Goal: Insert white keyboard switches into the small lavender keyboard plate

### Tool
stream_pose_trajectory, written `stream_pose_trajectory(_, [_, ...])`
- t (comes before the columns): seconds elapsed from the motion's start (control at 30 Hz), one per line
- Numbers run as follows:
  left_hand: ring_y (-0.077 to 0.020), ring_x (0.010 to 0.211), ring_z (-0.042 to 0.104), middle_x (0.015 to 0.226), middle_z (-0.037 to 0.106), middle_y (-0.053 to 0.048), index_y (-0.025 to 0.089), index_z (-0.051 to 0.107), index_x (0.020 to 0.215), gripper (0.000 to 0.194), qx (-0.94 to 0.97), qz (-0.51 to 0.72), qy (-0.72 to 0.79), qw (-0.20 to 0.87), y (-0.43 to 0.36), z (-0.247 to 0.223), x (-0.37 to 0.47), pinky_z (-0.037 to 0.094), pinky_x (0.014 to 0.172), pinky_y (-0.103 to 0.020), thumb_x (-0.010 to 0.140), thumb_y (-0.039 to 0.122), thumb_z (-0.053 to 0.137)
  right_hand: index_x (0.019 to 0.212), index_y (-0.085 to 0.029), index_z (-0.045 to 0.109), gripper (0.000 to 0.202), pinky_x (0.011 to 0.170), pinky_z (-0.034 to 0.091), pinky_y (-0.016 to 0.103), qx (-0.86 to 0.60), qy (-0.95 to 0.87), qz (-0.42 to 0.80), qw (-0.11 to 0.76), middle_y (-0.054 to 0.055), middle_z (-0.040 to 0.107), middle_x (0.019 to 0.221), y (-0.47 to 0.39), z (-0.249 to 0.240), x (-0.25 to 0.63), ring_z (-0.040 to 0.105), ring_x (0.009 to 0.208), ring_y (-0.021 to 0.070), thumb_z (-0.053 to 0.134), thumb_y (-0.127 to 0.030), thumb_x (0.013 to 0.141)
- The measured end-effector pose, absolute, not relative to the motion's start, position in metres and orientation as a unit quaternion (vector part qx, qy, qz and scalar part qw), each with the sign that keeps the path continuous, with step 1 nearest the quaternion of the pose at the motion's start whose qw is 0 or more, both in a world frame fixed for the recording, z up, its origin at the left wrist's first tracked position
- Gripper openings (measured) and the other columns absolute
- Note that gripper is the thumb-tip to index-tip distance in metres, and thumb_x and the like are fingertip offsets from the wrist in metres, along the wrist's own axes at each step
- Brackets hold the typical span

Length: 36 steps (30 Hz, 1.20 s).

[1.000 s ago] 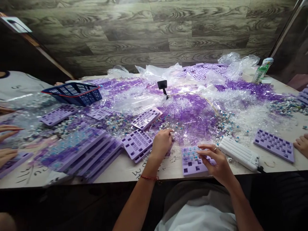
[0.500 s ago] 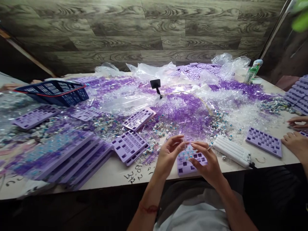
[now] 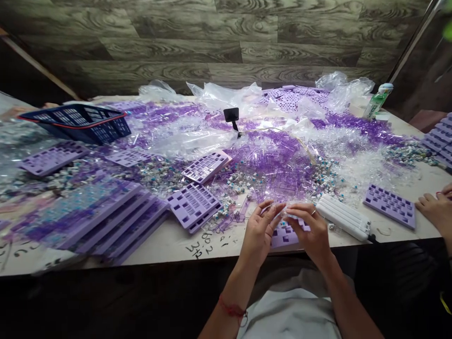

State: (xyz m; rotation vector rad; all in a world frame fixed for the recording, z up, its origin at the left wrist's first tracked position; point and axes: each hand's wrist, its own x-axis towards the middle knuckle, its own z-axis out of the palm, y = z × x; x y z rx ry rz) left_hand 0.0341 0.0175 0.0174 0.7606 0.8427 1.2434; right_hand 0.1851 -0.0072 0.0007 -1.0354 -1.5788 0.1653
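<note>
My left hand (image 3: 259,230) and my right hand (image 3: 312,231) meet at the fingertips. Pinched between them is a small clear plastic piece (image 3: 283,213), largely covered by the fingers; its exact kind cannot be made out. Just below and behind the hands, a purple keyboard plate (image 3: 279,239) with square holes lies at the table's front edge, partly hidden by my right hand. Loose purple and clear plastic parts (image 3: 275,165) spread out beyond the fingers.
Purple plates stand stacked (image 3: 116,226) at left, near a blue basket (image 3: 99,125). A white ribbed block (image 3: 343,216) and another plate (image 3: 389,205) lie at right, by a co-worker's hand (image 3: 436,212). A small black stand (image 3: 231,115) rises mid-table; a green bottle (image 3: 378,101) is behind.
My fingertips have drawn together from slightly apart, and my right hand's fingers have closed. The hands now cover more of the plate. The view has shifted slightly.
</note>
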Motion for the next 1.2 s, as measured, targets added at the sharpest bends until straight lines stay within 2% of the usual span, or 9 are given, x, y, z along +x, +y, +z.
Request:
stream_pose_trajectory(0.13, [-0.0264,0.111,0.073,0.104,0.075,-0.008,0.019,0.059,0.106,0.045,0.384,0.595,0.403,0.579,0.024,0.018,0.024,0.057,0.101,-0.044,0.078,0.045,0.082,0.109,-0.028,0.074,0.015,0.09,0.06,0.039,-0.447,-0.709,0.126,0.531,0.005,0.076,0.103,-0.001,0.003,0.206,0.071,0.099,0.0214,0.068,-0.024,0.096])
stream_pose_trajectory(0.33, [-0.0236,0.106,0.073,0.103,0.075,-0.008,0.019,0.061,0.104,0.034,0.483,0.603,0.474,0.422,0.026,0.003,0.009,0.057,0.09,-0.035,0.083,0.04,0.077,0.106,-0.026,0.076,0.014,0.082,0.06,0.035,-0.408,-0.798,0.133,0.424,0.004,0.077,0.096,0.003,0.0,0.212,0.07,0.092,0.02,0.068,-0.021,0.096])
stream_pose_trajectory(0.47, [-0.0221,0.103,0.072,0.101,0.076,-0.008,0.019,0.06,0.105,0.033,0.477,0.599,0.481,0.428,0.027,-0.006,0.006,0.055,0.082,-0.03,0.085,0.04,0.075,0.106,-0.025,0.077,0.016,0.08,0.059,0.034,-0.402,-0.821,0.105,0.392,0.005,0.077,0.096,0.002,0.002,0.208,0.068,0.089,0.0198,0.07,-0.017,0.094])
stream_pose_trajectory(0.77, [-0.0231,0.102,0.073,0.101,0.077,-0.008,0.02,0.062,0.105,0.033,0.475,0.585,0.479,0.451,0.03,-0.011,0.005,0.053,0.079,-0.03,0.084,0.04,0.077,0.103,-0.022,0.078,0.017,0.083,0.059,0.034,-0.432,-0.822,0.101,0.357,0.006,0.075,0.095,0.002,0.007,0.207,0.066,0.096,0.0214,0.072,-0.011,0.09])
stream_pose_trajectory(1.2, [-0.0214,0.095,0.073,0.094,0.075,-0.005,0.02,0.062,0.105,0.032,0.492,0.564,0.483,0.453,0.028,-0.01,0.006,0.05,0.074,-0.027,0.083,0.04,0.076,0.101,-0.021,0.081,0.019,0.078,0.058,0.031,-0.456,-0.827,0.079,0.32,0.006,0.074,0.09,0.002,0.008,0.204,0.065,0.091,0.0206,0.075,-0.009,0.088])
